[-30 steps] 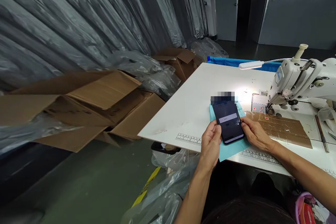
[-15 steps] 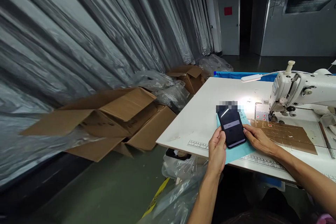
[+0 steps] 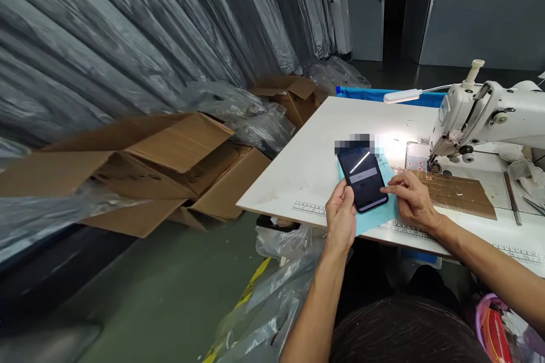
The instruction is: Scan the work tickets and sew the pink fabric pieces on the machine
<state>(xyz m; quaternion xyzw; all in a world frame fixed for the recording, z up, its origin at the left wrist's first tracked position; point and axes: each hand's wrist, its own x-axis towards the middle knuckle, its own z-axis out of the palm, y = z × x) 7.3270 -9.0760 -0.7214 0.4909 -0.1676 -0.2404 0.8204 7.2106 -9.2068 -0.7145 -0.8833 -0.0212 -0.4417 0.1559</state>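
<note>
A black smartphone (image 3: 363, 180) with a lit screen lies over a light blue sheet (image 3: 378, 215) near the front edge of the white sewing table (image 3: 315, 159). My left hand (image 3: 341, 216) grips the phone's lower left corner, thumb on its edge. My right hand (image 3: 411, 199) rests beside the phone on the right, fingers stretched out, one fingertip touching the phone's right edge. The hand holds nothing.
A white sewing machine (image 3: 489, 113) with a lamp arm (image 3: 402, 96) stands at the right, a brown cardboard strip (image 3: 460, 193) below its needle. Open cardboard boxes (image 3: 170, 164) and plastic bags (image 3: 272, 295) lie on the floor to the left. Grey plastic sheeting (image 3: 128, 34) hangs behind.
My right hand has left the phone's side and spread its fingers, one tip still on the edge. The view has dipped downward again. The phone stays in my left hand.
</note>
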